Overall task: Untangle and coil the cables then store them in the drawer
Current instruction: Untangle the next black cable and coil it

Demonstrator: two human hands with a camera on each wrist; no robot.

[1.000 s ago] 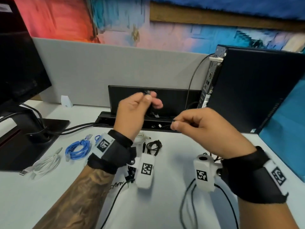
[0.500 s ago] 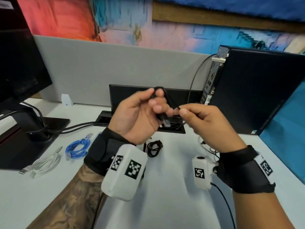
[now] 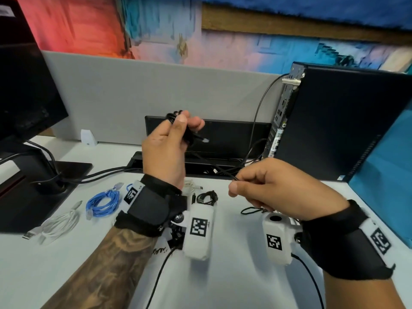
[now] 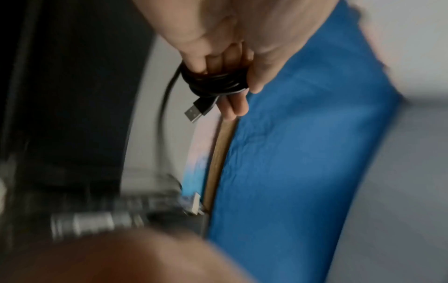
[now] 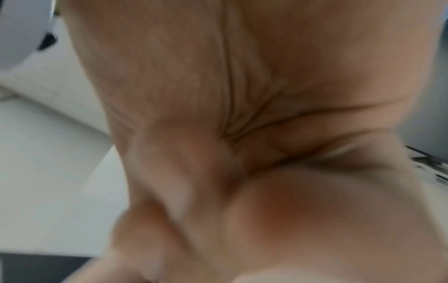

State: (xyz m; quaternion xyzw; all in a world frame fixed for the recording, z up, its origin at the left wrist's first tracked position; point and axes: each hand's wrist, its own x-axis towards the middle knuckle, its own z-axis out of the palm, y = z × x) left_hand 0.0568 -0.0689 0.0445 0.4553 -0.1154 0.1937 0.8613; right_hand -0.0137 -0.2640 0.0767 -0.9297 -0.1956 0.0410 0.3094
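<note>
Black cable (image 3: pixel 214 167) coils around left hand (image 3: pixel 166 150) fingers; right hand (image 3: pixel 270 186) pinches its trailing strand.

The black USB cable (image 4: pixel 213 84) has a smooth, slightly glossy plastic jacket and a bright metal plug tip (image 4: pixel 192 114). At lower left of the head view, the blue network cable (image 3: pixel 101 202) and white USB cable (image 3: pixel 56 226) look like smooth plastic. The desk (image 3: pixel 234 275) is matt white, the partition panel (image 3: pixel 156 92) grey, probably cloth. The wrist straps (image 3: pixel 151 210) are black fabric; the computer case (image 3: pixel 345 121) is matt black.
</note>
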